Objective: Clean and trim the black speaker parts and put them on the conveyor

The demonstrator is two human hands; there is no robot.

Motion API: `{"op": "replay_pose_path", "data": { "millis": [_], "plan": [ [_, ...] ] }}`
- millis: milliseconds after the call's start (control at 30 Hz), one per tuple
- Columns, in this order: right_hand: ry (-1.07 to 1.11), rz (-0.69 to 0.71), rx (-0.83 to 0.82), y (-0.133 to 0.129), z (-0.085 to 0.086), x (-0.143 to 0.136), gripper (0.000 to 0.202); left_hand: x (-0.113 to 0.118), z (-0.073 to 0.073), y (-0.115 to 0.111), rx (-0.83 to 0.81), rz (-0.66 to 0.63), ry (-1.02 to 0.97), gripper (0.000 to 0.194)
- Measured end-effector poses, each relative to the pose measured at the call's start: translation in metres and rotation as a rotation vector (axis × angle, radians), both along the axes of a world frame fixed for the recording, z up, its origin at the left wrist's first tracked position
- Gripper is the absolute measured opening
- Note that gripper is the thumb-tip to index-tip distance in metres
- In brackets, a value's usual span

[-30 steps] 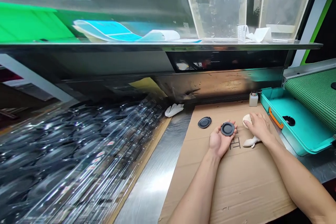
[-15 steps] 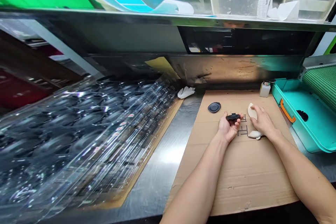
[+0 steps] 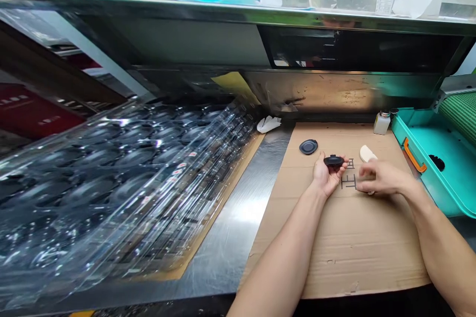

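My left hand point(image 3: 327, 174) is closed on a black oval plastic part point(image 3: 333, 160) with a small tab on its top edge, held just above the cardboard. A similar dark oval part point(image 3: 308, 146) lies flat on the cardboard behind it. My right hand point(image 3: 385, 178) hovers low over a white crumpled piece that it almost wholly covers; its fingers are bent and smeared by motion, so a grip cannot be made out. Just beyond its knuckles lies a cream-coloured rounded pad point(image 3: 367, 153).
The cardboard sheet point(image 3: 334, 237) covers the right of the steel bench point(image 3: 223, 242). Stacked clear trays point(image 3: 122, 178) of dark parts fill the left. A small bottle point(image 3: 382, 123) and a turquoise bin point(image 3: 451, 178) with an orange handle stand right. A metal shelf point(image 3: 223, 12) crosses above.
My right hand has let go of the cream pad, which now lies on the cardboard, and has moved nearer over the white piece. My left hand still holds the black part.
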State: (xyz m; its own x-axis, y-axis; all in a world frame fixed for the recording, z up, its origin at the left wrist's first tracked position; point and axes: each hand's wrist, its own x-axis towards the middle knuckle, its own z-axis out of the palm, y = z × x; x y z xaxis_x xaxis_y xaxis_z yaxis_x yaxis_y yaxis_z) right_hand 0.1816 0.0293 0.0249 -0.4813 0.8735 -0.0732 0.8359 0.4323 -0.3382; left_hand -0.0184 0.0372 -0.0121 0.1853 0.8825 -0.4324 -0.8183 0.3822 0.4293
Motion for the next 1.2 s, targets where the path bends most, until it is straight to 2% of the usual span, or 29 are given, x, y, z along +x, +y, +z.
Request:
{"op": "replay_pose_path", "data": {
  "millis": [67, 100, 233, 333, 533, 667, 800, 1000, 1200],
  "plan": [
    [-0.003, 0.097, -0.17, -0.001, 0.002, 0.003, 0.013, 0.001, -0.001, 0.001, 0.028, 0.023, 0.055, 0.067],
    [0.026, 0.099, -0.167, 0.0, 0.003, 0.002, 0.016, 0.002, -0.002, 0.001, 0.046, 0.031, 0.091, 0.067],
    [0.295, 0.034, 0.157, 0.003, 0.006, -0.008, 0.022, 0.011, -0.007, -0.003, 0.142, -0.008, 0.25, 0.068],
    [0.374, -0.003, 0.293, 0.006, 0.0, -0.019, 0.023, 0.021, -0.01, -0.008, 0.207, -0.076, 0.371, 0.067],
    [0.225, 0.01, 0.369, 0.006, -0.023, -0.034, 0.024, 0.032, -0.016, -0.013, 0.283, -0.067, 0.592, 0.061],
    [0.089, -0.012, 0.351, 0.001, -0.018, -0.038, 0.028, 0.03, -0.016, -0.014, 0.319, -0.082, 0.709, 0.065],
    [-0.012, -0.058, 0.333, -0.001, -0.012, -0.038, 0.024, 0.029, -0.014, -0.017, 0.371, -0.132, 0.788, 0.069],
    [0.066, -0.033, 0.341, 0.002, -0.016, -0.034, 0.023, 0.03, -0.016, -0.016, 0.367, -0.149, 0.776, 0.072],
    [0.039, -0.088, 0.3, 0.004, -0.015, -0.033, 0.024, 0.03, -0.019, -0.015, 0.34, -0.152, 0.79, 0.075]
  ]
}}
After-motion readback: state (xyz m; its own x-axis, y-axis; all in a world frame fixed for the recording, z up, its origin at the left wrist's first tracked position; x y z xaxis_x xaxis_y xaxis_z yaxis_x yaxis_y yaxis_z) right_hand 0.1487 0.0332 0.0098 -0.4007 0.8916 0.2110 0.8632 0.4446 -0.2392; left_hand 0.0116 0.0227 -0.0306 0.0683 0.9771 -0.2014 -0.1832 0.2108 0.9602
